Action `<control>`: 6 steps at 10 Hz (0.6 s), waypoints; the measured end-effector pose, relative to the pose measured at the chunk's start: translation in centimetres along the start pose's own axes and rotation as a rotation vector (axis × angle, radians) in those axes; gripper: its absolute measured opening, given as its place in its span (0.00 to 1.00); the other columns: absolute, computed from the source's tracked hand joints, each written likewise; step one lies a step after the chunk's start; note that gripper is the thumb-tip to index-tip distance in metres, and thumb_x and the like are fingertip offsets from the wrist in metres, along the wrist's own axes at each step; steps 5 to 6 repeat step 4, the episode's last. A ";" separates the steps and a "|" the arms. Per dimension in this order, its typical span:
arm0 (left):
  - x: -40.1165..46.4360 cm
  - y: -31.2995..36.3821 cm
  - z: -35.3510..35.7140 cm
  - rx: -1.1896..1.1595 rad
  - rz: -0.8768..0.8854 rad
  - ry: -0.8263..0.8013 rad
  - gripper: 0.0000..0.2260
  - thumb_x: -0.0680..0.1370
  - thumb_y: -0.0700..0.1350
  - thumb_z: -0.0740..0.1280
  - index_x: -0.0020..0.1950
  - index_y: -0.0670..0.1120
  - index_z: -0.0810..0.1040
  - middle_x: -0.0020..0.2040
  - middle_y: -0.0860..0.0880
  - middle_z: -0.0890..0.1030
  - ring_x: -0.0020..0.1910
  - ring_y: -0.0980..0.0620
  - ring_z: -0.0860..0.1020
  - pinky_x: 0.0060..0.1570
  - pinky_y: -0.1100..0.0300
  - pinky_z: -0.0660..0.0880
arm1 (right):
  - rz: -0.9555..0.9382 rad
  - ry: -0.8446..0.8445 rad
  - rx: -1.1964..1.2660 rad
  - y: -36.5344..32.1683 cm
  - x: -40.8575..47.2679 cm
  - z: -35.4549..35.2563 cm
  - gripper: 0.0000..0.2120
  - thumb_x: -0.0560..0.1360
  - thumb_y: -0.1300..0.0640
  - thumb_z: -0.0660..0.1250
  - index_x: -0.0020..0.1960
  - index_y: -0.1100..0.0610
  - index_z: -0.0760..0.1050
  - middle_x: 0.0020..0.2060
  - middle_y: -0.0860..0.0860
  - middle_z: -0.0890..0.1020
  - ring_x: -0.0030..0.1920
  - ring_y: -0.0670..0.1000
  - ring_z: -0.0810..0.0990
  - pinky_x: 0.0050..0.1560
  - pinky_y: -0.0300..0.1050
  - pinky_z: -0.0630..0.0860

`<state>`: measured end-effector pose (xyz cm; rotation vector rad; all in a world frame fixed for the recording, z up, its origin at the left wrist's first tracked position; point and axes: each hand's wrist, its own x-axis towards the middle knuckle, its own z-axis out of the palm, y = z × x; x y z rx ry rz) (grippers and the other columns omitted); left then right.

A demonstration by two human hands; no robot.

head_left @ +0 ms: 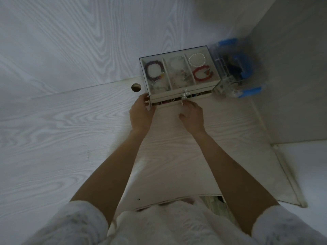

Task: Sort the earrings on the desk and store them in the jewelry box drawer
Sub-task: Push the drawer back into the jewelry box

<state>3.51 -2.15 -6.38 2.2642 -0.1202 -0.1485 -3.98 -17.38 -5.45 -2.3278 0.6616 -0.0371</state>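
Note:
A cream jewelry box [206, 86] with a clear lid stands at the back of the desk. Under the lid lie a purple bracelet [153, 70], a white bead bracelet [196, 60] and a red bracelet [203, 73]. Its lower drawer [169, 104] is pulled out a little, and small coloured pieces show in the gap. My left hand [140, 114] grips the box's front left corner. My right hand [192, 114] has its fingertips at the drawer's silver knob [183, 101]. I see no loose earrings on the desk.
A clear organiser with blue parts [235, 71] stands right of the box against the side wall. A round cable hole [136, 87] sits in the desk left of the box. The pale wood desk [70, 138] spreads to the left and front.

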 end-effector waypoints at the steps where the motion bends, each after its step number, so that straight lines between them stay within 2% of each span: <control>1: 0.8 -0.4 -0.2 0.055 0.034 0.029 0.14 0.72 0.49 0.71 0.55 0.46 0.75 0.47 0.50 0.83 0.46 0.51 0.80 0.50 0.50 0.76 | -0.031 -0.031 -0.095 0.5 1.0 0.4 0.24 0.69 0.65 0.69 0.64 0.63 0.71 0.64 0.60 0.73 0.65 0.59 0.71 0.68 0.50 0.63; 2: 1.2 -0.5 -0.9 0.220 0.060 -0.016 0.15 0.73 0.54 0.69 0.55 0.49 0.74 0.46 0.51 0.82 0.45 0.50 0.80 0.45 0.55 0.73 | 0.016 -0.112 -0.171 0.5 1.3 0.2 0.26 0.71 0.61 0.68 0.68 0.61 0.67 0.68 0.58 0.69 0.68 0.58 0.66 0.70 0.46 0.57; 3: 1.5 -0.7 -1.8 0.300 0.122 -0.093 0.16 0.74 0.54 0.68 0.57 0.49 0.73 0.49 0.50 0.82 0.47 0.49 0.79 0.44 0.57 0.69 | 0.023 -0.200 -0.151 1.2 1.0 0.4 0.32 0.72 0.56 0.68 0.72 0.57 0.60 0.72 0.56 0.63 0.71 0.58 0.61 0.71 0.50 0.57; 4: 1.1 -0.2 -3.2 0.278 0.137 -0.161 0.16 0.75 0.52 0.66 0.61 0.49 0.73 0.53 0.51 0.81 0.52 0.49 0.78 0.49 0.55 0.71 | 0.035 -0.167 -0.127 0.4 0.0 -0.9 0.30 0.73 0.56 0.67 0.72 0.56 0.61 0.71 0.56 0.63 0.71 0.58 0.60 0.69 0.49 0.57; 6: 1.1 -0.2 -3.2 0.278 0.137 -0.161 0.16 0.75 0.52 0.66 0.61 0.49 0.73 0.53 0.51 0.81 0.52 0.49 0.78 0.49 0.55 0.71 | 0.035 -0.167 -0.127 0.4 0.0 -0.9 0.30 0.73 0.56 0.67 0.72 0.56 0.61 0.71 0.56 0.63 0.71 0.58 0.60 0.69 0.49 0.57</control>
